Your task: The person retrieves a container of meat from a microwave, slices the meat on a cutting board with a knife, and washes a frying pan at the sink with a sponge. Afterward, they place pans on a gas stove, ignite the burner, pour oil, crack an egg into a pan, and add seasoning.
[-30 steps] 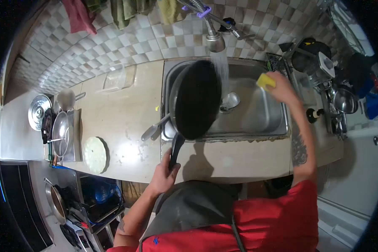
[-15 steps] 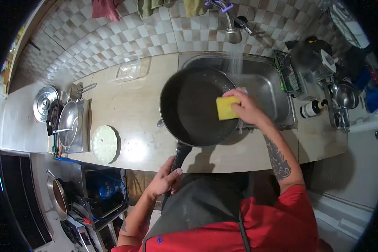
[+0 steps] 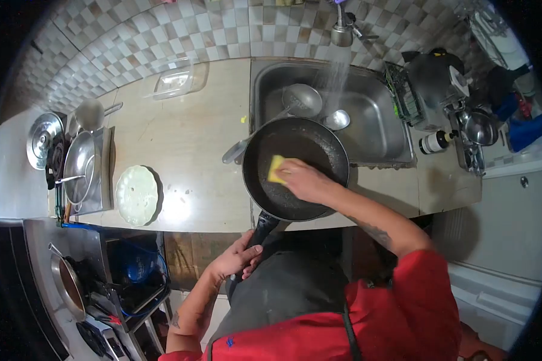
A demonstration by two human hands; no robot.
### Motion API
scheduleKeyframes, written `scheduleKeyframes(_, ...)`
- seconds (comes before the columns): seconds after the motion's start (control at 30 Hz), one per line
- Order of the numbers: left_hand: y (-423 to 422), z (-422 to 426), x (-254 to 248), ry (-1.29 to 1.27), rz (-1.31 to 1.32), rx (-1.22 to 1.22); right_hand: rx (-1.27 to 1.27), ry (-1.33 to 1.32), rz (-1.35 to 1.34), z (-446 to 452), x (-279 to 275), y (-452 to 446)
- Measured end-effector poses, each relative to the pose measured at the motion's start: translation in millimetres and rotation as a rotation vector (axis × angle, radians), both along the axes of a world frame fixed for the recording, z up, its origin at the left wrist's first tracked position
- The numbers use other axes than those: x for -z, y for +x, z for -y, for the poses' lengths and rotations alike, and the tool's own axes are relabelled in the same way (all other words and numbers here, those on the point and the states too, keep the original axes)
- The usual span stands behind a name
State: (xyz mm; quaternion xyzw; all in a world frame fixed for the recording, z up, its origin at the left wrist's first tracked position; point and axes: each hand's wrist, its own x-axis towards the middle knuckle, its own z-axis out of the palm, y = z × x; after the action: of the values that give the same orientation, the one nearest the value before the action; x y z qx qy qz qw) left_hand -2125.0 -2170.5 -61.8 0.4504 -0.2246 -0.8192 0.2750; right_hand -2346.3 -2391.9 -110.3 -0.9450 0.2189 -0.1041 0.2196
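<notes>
L hand (image 3: 238, 260) clamped round the handle (image 3: 261, 233) of the black pan (image 3: 292, 147), fingers wrapped, near the apron (image 3: 289, 289); R hand (image 3: 304, 179) closed on the yellow sponge (image 3: 276, 169), sponge against pan's inner face, left of ctr.

Vs 0.5 s ago: sponge was at pan's right-hand rim, now well across toward the left side, R forearm over the near right rim; vs 1.0 s ago: pan was tipped up on edge over the sink (image 3: 373, 135), sponge out over the right side of the sink, apart from pan; now pan is inside-up, sits over the sink's near left edge + counter (image 3: 193, 144); can't tell if it rests on anything; L hand on handle in all 3.

Pan looks smaller in view than 0.5 s ago, so more of sink shows: long-handled utensil (image 3: 302, 99), head in sink, handle out over the left edge; small round metal piece (image 3: 337, 120) just beyond pan rim; both were mostly hidden then; water (image 3: 337, 72) still running from faucet (image 3: 341, 35) into sink, behind pan; green plate (image 3: 137, 195) and plastic box (image 3: 173, 81) unmoved on the left counter.
</notes>
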Motion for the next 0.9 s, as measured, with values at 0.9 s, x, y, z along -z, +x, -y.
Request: scheduleKeyframes(0.9, -6, -16, 21, -0.185, 0.181, 0.038, 0.122, -0.471, -0.315, 102, -17, -18)
